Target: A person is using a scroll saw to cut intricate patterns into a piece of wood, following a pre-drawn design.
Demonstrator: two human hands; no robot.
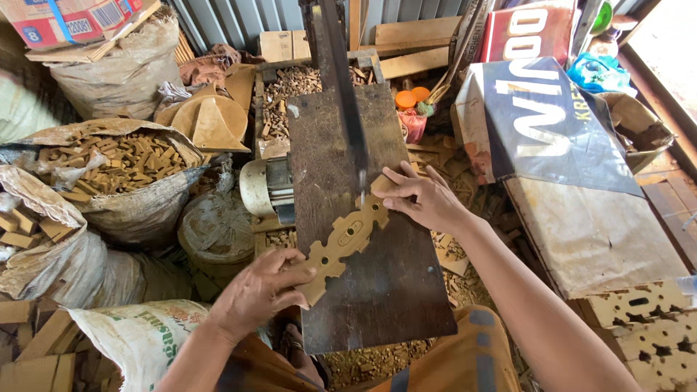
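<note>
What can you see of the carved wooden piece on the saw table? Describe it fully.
The carved wooden piece is a flat, pale brown strip with scalloped edges and an oval slot cut through its middle. It lies diagonally on the dark saw table. The left hand grips its near end, the right hand presses its far end, beside the thin vertical blade.

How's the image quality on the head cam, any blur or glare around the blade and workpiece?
Head view: even daylight, workpiece and both hands, left and right, sharp; blade slightly smeared; top right corner by the floor overexposed; wide lens bends the edges.
</note>
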